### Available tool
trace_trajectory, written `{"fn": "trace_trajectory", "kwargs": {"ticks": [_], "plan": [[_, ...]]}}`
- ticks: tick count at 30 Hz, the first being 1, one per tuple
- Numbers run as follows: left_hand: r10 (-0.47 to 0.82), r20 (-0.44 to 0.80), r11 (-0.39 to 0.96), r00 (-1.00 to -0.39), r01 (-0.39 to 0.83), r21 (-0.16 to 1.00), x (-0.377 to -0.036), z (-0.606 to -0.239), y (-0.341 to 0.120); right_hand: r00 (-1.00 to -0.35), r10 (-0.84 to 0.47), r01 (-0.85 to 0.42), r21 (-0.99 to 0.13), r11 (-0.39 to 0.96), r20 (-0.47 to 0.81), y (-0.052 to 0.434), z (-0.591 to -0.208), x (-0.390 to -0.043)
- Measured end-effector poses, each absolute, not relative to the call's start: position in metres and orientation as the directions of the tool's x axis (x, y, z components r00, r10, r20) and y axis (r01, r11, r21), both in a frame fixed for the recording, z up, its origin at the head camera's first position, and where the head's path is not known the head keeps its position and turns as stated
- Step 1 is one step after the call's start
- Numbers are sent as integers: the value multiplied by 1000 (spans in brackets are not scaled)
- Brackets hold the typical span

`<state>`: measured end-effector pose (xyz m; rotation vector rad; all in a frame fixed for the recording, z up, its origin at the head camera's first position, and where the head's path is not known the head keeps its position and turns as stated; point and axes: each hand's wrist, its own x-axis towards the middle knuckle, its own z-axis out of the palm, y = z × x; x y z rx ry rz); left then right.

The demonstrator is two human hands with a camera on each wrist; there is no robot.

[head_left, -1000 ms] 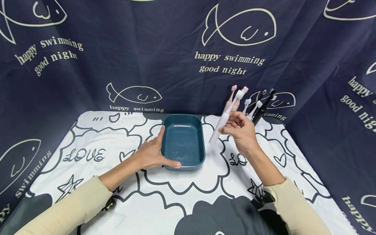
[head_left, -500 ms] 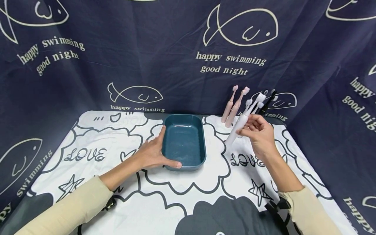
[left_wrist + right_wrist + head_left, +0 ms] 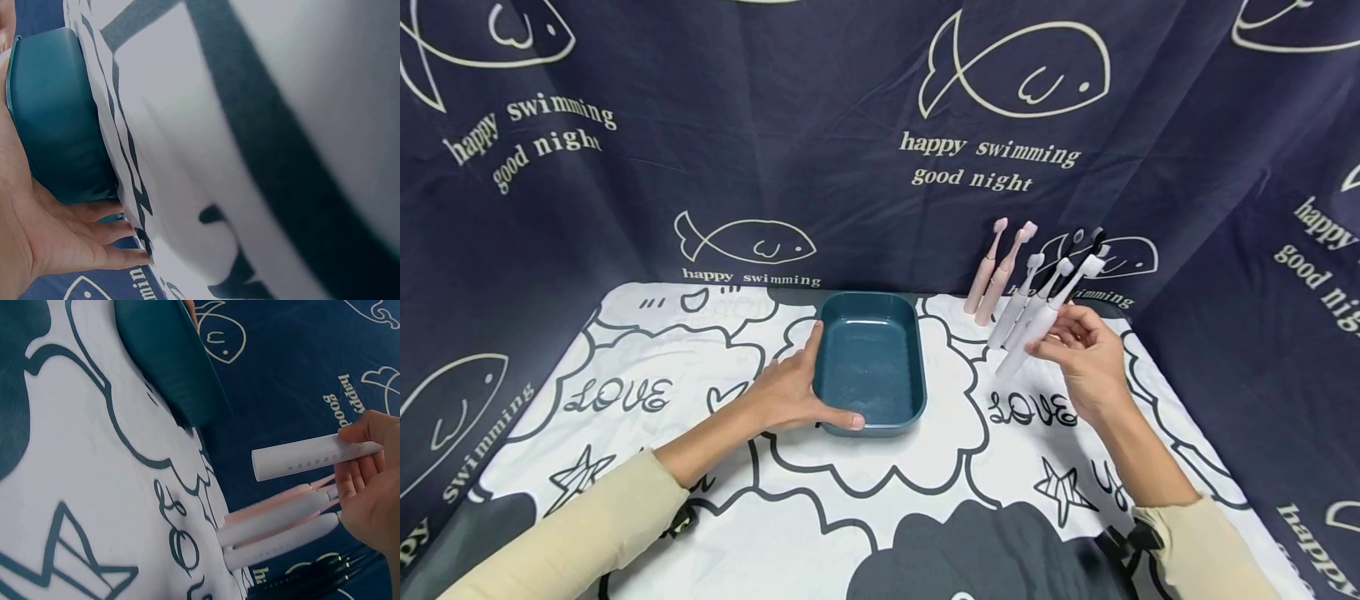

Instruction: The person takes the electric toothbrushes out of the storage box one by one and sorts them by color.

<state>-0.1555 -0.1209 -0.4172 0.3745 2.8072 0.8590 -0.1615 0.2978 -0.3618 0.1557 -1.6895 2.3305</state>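
While my left hand stays flat on the tray, my right hand has carried its pinched white toothbrush back beside the leaning row, away from the tray.

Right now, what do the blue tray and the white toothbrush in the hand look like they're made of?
The tray looks like moulded plastic: even teal colour, rounded rim, soft sheen. The toothbrush held by the right hand looks like matte white plastic, with a smooth round body and a row of tiny dots; it could be rubber-coated.
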Motion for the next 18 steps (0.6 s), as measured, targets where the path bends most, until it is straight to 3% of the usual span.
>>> {"fn": "trace_trajectory", "kwargs": {"ticks": [8, 18], "plan": [[290, -94, 798, -952, 186, 573, -155, -418, -121, -947, 210, -294, -919, -262, 243, 310, -367, -167], [288, -106, 798, -952, 177, 577, -156, -418, -121, -951, 265, -195, -974, -119, 158, 317, -389, -181]]}}
